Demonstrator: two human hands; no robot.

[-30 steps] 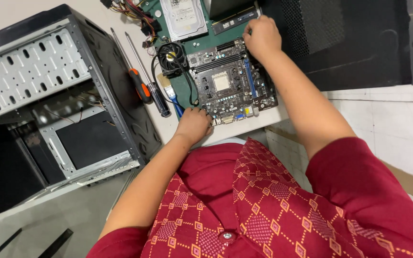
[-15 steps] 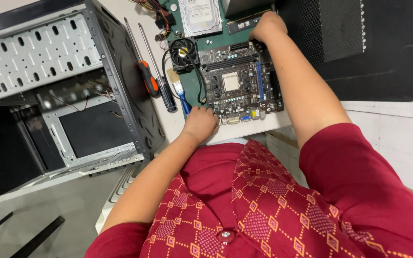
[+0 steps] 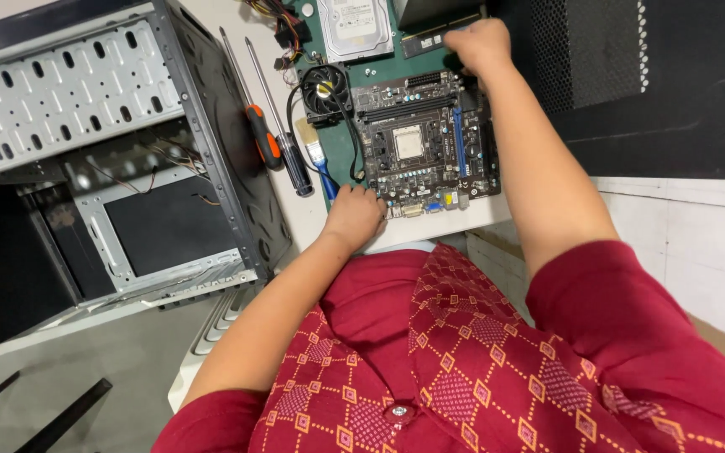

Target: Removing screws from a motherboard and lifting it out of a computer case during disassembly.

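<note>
motherboard lies flat, dark, bare socket, blue slots, between both hands.

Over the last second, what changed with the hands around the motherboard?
The right hand stayed at the motherboard's far edge, near the memory stick; whether it grips anything is hidden. The left hand stayed resting at the near corner. The screwdrivers and open case did not move.
</note>
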